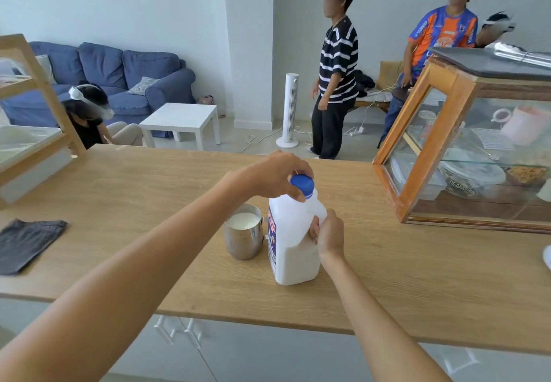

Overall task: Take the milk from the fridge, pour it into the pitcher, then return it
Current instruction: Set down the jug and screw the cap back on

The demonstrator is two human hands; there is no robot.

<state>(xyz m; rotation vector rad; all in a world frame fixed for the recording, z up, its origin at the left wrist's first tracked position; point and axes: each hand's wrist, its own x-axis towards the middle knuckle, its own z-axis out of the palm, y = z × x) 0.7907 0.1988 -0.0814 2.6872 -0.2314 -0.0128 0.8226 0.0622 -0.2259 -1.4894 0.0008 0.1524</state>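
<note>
A white plastic milk jug [293, 250] with a blue and red label stands upright on the wooden counter [417, 277]. Its blue cap [302, 183] sits on the neck, and my left hand [275, 174] grips that cap from above with curled fingers. My right hand [328, 232] grips the jug's handle on its right side. Just left of the jug, touching or nearly touching it, stands a small steel pitcher [244, 234] with white milk in it.
A dark folded cloth [28, 244] lies at the counter's left. A wood-and-glass display case [465, 149] stands at the right, a wooden shelf rack [32, 107] at the far left. Several people, a white side table and a tower fan are beyond the counter.
</note>
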